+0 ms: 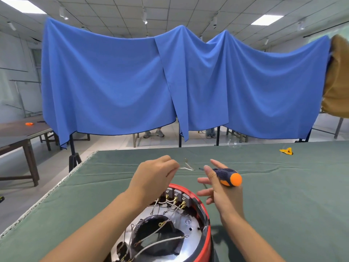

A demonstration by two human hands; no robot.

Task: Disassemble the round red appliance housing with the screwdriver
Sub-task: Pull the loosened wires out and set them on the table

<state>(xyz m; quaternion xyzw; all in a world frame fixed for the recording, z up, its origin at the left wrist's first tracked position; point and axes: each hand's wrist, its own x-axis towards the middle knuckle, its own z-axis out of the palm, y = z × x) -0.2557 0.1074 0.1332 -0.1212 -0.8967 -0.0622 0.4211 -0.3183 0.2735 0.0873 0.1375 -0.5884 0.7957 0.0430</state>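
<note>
Over on the left, the left hand (154, 174) hovers above the far rim of the red housing (204, 220), fingers curled and pinching one end of a short white wire (186, 168) that trails off to the right over the green cloth (283, 195). The housing itself sits at the near edge of the table, open side up, its round mouth facing the camera, loose white leads (160, 241) with ring terminals sprawled across a shiny metal plate (190, 231) and a row of grey terminal blocks (176, 193) along the far wall. Both forearms cross over it, and the left one hides part of the rim. Moving right, the right hand (219, 191) is held up just beyond the housing, fingers spread and fairly straight, with the screwdriver (227, 176) tucked in the crook of the thumb; its long axis runs left to right, orange butt toward the right, tip pointing left at the wire. The two hands are apart, the wire between them. Farther right on the cloth lies a small yellow piece (286, 151), with a blue drape (132, 82) hanging across the background.
</note>
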